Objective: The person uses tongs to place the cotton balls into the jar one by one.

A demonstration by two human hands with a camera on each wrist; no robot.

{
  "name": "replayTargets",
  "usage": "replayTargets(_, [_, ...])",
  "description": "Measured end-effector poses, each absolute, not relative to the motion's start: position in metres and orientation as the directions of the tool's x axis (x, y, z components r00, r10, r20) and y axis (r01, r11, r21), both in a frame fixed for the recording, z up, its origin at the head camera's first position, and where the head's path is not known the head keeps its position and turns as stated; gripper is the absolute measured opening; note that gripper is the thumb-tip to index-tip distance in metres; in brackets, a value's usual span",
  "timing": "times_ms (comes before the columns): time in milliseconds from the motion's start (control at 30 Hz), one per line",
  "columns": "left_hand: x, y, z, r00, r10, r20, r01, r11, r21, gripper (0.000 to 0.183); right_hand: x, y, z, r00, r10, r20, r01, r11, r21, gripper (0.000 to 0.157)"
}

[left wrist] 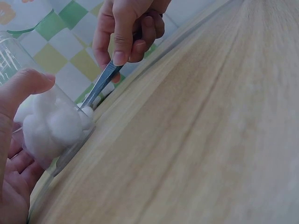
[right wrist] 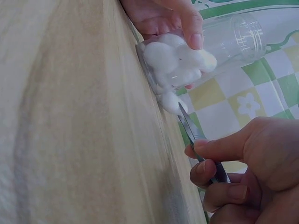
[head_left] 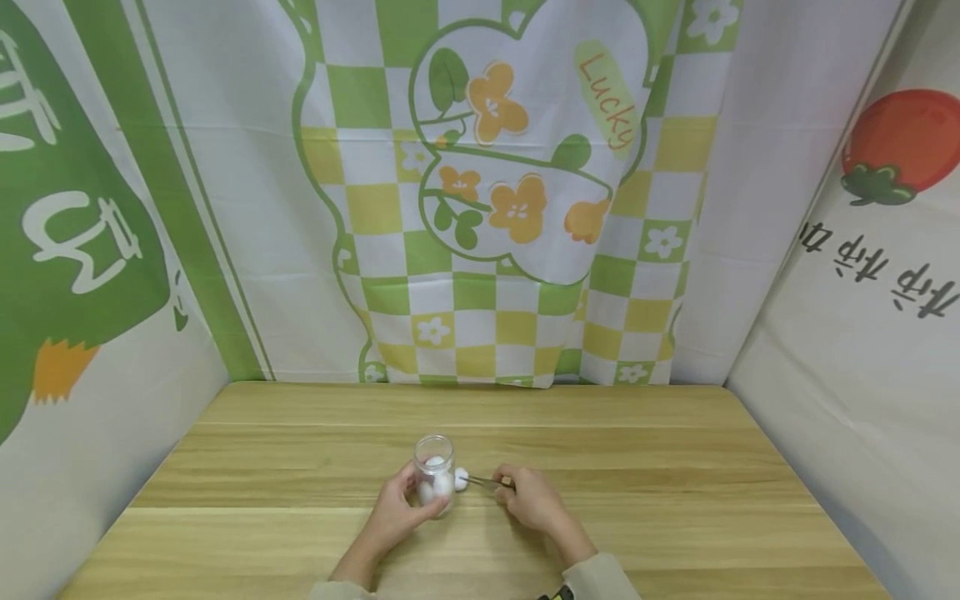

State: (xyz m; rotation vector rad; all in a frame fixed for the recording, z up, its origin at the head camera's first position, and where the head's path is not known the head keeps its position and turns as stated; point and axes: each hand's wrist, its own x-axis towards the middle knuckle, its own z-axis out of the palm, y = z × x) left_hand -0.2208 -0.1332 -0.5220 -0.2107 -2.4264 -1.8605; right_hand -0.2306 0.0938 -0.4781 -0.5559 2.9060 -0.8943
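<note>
A clear open-topped jar point(head_left: 435, 454) stands upright on the wooden table, with several white cotton balls point(right wrist: 170, 58) in its lower part. My left hand point(head_left: 395, 507) grips the jar from the left, thumb across its near side. In my right hand point(head_left: 531, 497) is a pair of metal tweezers point(right wrist: 188, 125), pinched between thumb and fingers. The tweezers' tips touch a single cotton ball point(right wrist: 170, 102) on the table, close beside the jar's right side. Whether the tips are squeezed on that ball, I cannot tell.
The wooden table point(head_left: 637, 467) extends around both hands. Behind it hangs a green, white and yellow checked cloth point(head_left: 517, 317). Printed cloths also hang at the left point(head_left: 202, 350) and the right point(head_left: 840, 367).
</note>
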Motion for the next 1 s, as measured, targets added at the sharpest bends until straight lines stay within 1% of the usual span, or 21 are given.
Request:
replayTargets(100, [-0.221, -0.133, -0.521, -0.987, 0.068, 0.147, 0.159, 0.249, 0.955, 0.060, -0.231, 0.094, -0.478, -0.934, -0.351, 0.068, -0.327, 0.765, -0.554, 0.016])
replayTargets(400, [-0.221, -0.134, -0.521, -0.986, 0.076, 0.147, 0.163, 0.282, 0.945, 0.063, -0.232, 0.099, -0.477, -0.937, -0.343, 0.069, -0.310, 0.720, -0.621, 0.013])
replayTargets(733, [-0.221, -0.134, -0.521, -0.986, 0.082, 0.146, 0.162, 0.242, 0.957, 0.064, -0.235, 0.103, -0.472, -0.948, -0.296, 0.118, -0.307, 0.751, -0.585, 0.012])
replayTargets(1000, [-0.221, -0.133, -0.522, -0.985, 0.066, 0.157, 0.169, 0.258, 0.951, 0.064, -0.233, 0.105, -0.462, -0.957, -0.274, 0.099, -0.277, 0.748, -0.603, 0.012])
